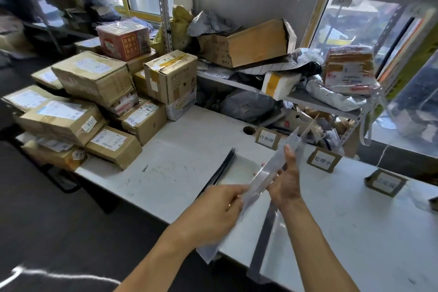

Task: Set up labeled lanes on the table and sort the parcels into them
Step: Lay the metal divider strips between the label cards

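Across the middle of the frame the white table (180, 149) lies bare between the stacked brown cardboard parcels (92, 102) at left and three cardboard-framed white label cards (323, 160) lined along its far edge at right, while its near edge runs diagonally just under your forearms. Your left hand (220, 206) grips the lower end of a long, translucent grey plastic strip (267, 173), blurred and slanting up toward the middle right. Your right hand (284, 180) holds it higher up, fingers curled round it.
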